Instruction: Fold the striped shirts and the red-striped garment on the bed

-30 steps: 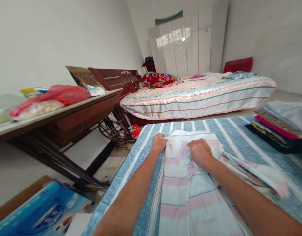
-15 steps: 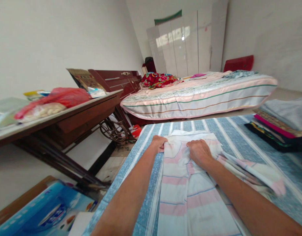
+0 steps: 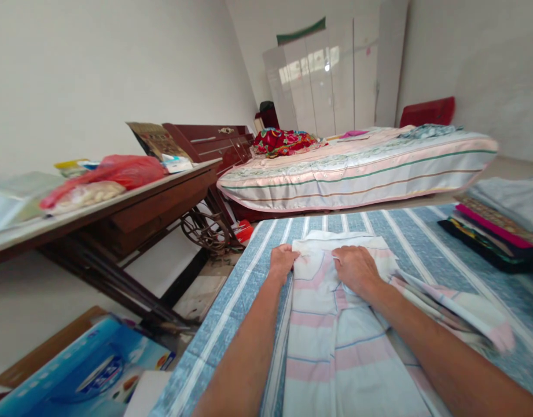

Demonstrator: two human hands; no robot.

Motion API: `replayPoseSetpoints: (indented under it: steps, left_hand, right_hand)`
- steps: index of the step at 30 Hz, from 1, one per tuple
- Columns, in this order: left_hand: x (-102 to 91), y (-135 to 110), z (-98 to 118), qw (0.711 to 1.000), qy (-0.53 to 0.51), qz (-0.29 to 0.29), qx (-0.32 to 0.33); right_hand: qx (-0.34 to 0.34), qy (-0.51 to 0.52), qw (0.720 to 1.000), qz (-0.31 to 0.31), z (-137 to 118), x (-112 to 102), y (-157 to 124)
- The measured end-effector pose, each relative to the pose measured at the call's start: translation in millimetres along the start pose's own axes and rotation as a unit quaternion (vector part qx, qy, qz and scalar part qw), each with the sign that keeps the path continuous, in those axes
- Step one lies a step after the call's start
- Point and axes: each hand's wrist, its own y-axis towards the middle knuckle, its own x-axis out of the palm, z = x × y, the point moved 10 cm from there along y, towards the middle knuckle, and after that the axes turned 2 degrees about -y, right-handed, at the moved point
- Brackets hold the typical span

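A white shirt with pink bands and thin blue lines lies spread on a blue-and-white striped cover. My left hand pinches the shirt's upper left edge. With closed fingers, my right hand grips the cloth near the top middle. Between the two hands the fabric lies fairly flat, with creases below the right hand. To the right of my right forearm, part of the same striped cloth trails out across the cover.
A stack of folded clothes sits at the right. On the left stands a sewing-machine table with a red plastic bag. A blue carton is below it. A larger bed stands ahead, before a wardrobe.
The whole view has shifted slightly, so things appear a little further right. Both hands keep their hold on the shirt, nearly in the same place.
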Motion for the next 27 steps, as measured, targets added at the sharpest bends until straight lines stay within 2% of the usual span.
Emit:
replayPoseSetpoints:
  steps: [4,9,17,22,27]
  left_hand:
    - [11.8,-6,2,0.995,-0.066,-0.064,0.034]
    - [16.9,-10,4,0.986,-0.096,-0.127,0.043]
    - [13.2,-8,4,0.987,-0.112,-0.097,0.067]
    - [13.0,-4,-1,0.987,-0.124,-0.083,0.066]
    - [14.1,-4,-1,0.986,-0.124,-0.088,0.074]
  right_hand:
    - [0.003,0.032,0.999,0.009,-6,-13,7]
    - [0.022,0.088,0.996,-0.022,-14,2,41]
    - [0.049,0.192,0.979,-0.052,-29,24,89]
    - [0.075,0.249,0.961,-0.098,-27,38,100]
    - [0.104,0.33,0.93,-0.123,-23,48,102]
